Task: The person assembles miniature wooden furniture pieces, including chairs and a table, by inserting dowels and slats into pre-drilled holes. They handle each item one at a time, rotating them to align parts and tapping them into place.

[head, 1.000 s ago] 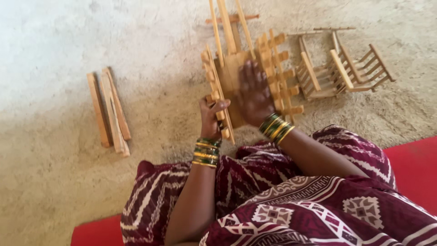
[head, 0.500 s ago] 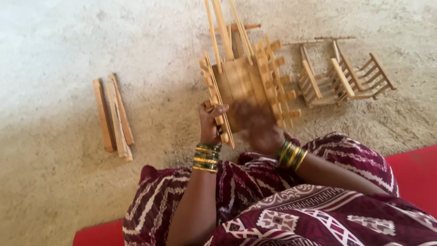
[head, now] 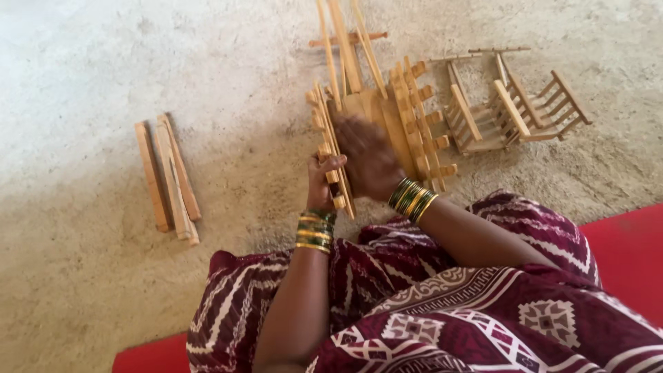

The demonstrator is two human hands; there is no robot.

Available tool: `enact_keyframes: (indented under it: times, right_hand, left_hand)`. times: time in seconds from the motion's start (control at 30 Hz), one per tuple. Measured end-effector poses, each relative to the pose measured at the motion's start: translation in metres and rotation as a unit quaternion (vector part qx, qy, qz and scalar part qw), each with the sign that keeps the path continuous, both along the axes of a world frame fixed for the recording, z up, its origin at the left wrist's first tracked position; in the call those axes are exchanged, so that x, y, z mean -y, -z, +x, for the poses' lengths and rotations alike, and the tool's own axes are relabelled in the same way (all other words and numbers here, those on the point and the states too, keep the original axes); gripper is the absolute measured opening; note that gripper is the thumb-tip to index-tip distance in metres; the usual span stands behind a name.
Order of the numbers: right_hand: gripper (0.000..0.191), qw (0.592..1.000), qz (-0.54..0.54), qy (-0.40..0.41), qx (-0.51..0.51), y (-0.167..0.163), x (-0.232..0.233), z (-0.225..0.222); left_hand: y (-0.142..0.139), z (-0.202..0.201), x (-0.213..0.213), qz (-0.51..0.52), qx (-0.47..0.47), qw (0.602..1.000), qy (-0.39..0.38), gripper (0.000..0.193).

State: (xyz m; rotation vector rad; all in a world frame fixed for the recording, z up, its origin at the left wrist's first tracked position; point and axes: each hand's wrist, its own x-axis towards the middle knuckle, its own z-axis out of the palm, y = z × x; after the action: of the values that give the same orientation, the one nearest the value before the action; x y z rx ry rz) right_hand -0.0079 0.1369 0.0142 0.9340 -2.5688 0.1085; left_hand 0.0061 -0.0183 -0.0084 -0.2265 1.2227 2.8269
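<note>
Sitting on the sandy floor with a half-built wooden frame just in front of the knees, touching both hands. Left hand wrapped around the near side rail, the notched one with little pegs down its edge, fingers closed snug over it and holding it up on edge. Right hand lying on the flat middle panel, fingers spread out and pressing rather than gripping anything. Compared with a second ago, that right hand has slid down the panel toward the body and landed closer to the left hand, while the left hasn't let go of the rail at all. Looks like a switch from steadying the top of the piece to bracing the lower end, probably so the rail can seat against the panel, though hard to tell from here whether the joint is actually in. Long thin slats sticking up out of the far end of the frame, a bit splayed. Finished little wooden chair lying tipped over just to the right of it, near but not touching the hands. Small bundle of loose wooden strips well off to the left, untouched. Red mat under the legs.
</note>
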Motion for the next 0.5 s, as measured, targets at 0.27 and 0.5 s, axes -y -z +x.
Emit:
enact_keyframes:
  times: [0.27, 0.5]
  right_hand:
    - [0.06, 0.995, 0.003, 0.095, 0.013, 0.044, -0.019, -0.006]
    - [0.052, 0.977, -0.099, 0.042, 0.187, 0.049, -0.007, -0.002]
  left_hand:
    - [0.04, -0.011, 0.0, -0.031, -0.001, 0.998, 0.057, 0.029]
    - [0.045, -0.021, 0.011, -0.1, 0.175, 0.972, 0.121, 0.057]
